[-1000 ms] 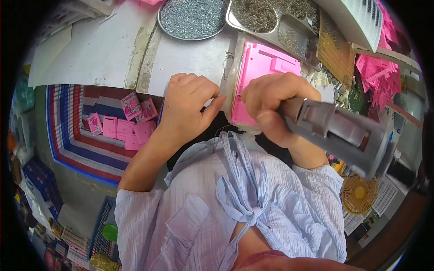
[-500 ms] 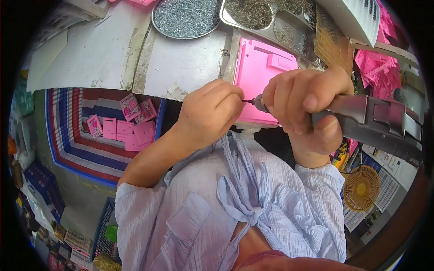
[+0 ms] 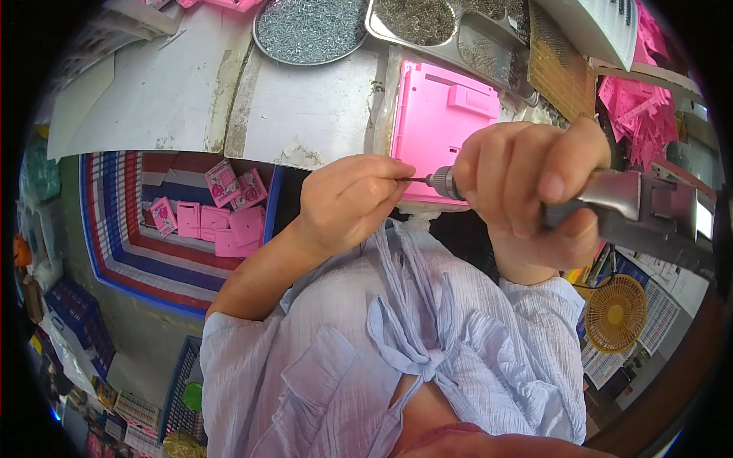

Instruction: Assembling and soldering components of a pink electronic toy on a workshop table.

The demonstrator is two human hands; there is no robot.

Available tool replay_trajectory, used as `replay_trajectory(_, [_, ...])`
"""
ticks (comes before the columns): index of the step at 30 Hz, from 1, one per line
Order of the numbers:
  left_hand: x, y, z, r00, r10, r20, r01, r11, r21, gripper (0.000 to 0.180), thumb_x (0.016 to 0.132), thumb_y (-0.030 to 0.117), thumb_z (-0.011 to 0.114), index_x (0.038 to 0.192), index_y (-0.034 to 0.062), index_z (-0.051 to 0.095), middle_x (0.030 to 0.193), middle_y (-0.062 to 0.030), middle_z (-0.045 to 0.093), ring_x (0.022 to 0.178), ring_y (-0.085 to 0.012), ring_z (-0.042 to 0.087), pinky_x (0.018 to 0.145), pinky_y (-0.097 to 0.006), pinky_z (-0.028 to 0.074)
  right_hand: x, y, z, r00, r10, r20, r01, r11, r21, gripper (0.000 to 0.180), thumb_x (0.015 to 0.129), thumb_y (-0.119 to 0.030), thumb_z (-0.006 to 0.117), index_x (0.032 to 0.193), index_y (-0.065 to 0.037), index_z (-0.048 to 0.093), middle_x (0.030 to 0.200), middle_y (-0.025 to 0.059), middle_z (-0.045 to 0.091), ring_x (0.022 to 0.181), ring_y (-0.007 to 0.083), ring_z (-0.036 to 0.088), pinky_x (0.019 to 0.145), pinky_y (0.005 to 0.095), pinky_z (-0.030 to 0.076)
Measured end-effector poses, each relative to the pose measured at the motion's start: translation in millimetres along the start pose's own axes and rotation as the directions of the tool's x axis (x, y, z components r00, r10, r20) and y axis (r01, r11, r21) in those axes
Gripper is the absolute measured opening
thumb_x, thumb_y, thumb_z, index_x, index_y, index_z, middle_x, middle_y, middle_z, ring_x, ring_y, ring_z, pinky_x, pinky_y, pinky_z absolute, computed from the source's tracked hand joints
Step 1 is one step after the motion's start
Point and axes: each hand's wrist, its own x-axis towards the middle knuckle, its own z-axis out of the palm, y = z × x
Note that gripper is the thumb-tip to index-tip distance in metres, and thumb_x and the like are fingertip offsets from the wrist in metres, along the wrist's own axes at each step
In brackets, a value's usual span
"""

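My right hand [image 3: 519,179] wraps round a dark electric screwdriver [image 3: 649,217], held level with its collar and thin bit pointing left. The fingertips of my left hand [image 3: 343,198] are pinched together at the end of that bit. Whatever small thing they hold there is hidden. Just beyond and below both hands, a flat pink plastic panel [image 3: 427,114] lies on the bench, a raised block near its far right side. The bit passes over its near part.
A round tray of silvery screws [image 3: 309,34] and a metal compartment tray [image 3: 473,46] of small hardware stand at the back. Left below the bench is a striped bin [image 3: 114,221] with pink boxes [image 3: 244,225]. Pink parts [image 3: 641,107] are piled far right, above a yellow fan [image 3: 615,313].
The screwdriver and my right hand have shifted slightly right and nearer. My left fingers have straightened somewhat, still pinched at the bit's tip. The panel is in the same place on the bench.
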Motion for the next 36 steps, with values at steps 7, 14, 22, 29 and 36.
replay_trajectory(7, [-3.7, 0.5, -15.2, 0.995, -0.098, 0.000, 0.098, 0.991, 0.095, 0.012, 0.085, -0.006, 0.075, 0.092, -0.0001, 0.068, 0.104, -0.0182, 0.075, 0.086, -0.0265, 0.075, 0.072, -0.034, 0.059, -3.8, 10.4, 6.4, 0.997, -0.004, -0.072, 0.000, 0.999, -0.054, 0.028, 0.101, -0.037, 0.067, 0.107, -0.012, 0.055, 0.061, -0.0044, 0.050, 0.052, 0.0119, 0.048, 0.054, 0.0303, 0.041])
replay_trajectory(14, [-10.5, -11.6, -39.1, 0.939, -0.329, -0.101, 0.343, 0.913, 0.219, 0.012, 0.084, -0.001, 0.077, 0.092, 0.0018, 0.069, 0.095, -0.0109, 0.074, 0.091, -0.0268, 0.072, 0.080, -0.034, 0.055, -5.0, 26.4, 0.4, 0.992, 0.090, -0.086, -0.102, 0.984, -0.148, 0.029, 0.098, -0.031, 0.071, 0.102, -0.008, 0.054, 0.061, -0.0016, 0.050, 0.052, 0.0128, 0.048, 0.057, 0.0348, 0.043])
replay_trajectory(22, [0.0, 8.3, -14.4, 0.901, -0.434, 0.013, 0.432, 0.896, -0.104, 0.016, 0.082, -0.003, 0.077, 0.088, 0.0022, 0.064, 0.101, -0.0134, 0.073, 0.083, -0.0234, 0.072, 0.071, -0.031, 0.056, -0.1, 19.5, 7.2, 0.996, 0.034, -0.081, -0.045, 0.988, -0.147, 0.029, 0.100, -0.035, 0.068, 0.103, -0.010, 0.055, 0.062, -0.0023, 0.051, 0.052, 0.0123, 0.048, 0.057, 0.0343, 0.043])
replay_trajectory(29, [2.1, 3.8, -3.9, 0.940, -0.334, 0.070, 0.341, 0.933, -0.115, 0.019, 0.078, -0.005, 0.077, 0.086, 0.0024, 0.061, 0.097, -0.0116, 0.073, 0.075, -0.0235, 0.070, 0.065, -0.031, 0.056, 1.1, 4.6, 5.2, 0.999, 0.043, -0.021, -0.044, 0.997, -0.068, 0.030, 0.102, -0.039, 0.066, 0.107, -0.011, 0.057, 0.063, -0.0026, 0.052, 0.052, 0.0122, 0.048, 0.055, 0.0336, 0.041])
replay_trajectory(36, [8.3, 2.5, -9.1, 0.985, -0.038, 0.169, 0.018, 0.993, 0.116, 0.018, 0.075, -0.001, 0.076, 0.084, 0.0039, 0.061, 0.098, -0.0111, 0.070, 0.083, -0.0288, 0.069, 0.071, -0.037, 0.056, 2.7, 6.7, 6.0, 0.996, 0.072, -0.053, -0.074, 0.997, -0.026, 0.028, 0.102, -0.036, 0.066, 0.106, -0.010, 0.056, 0.062, -0.0019, 0.052, 0.052, 0.0119, 0.047, 0.052, 0.0321, 0.038])
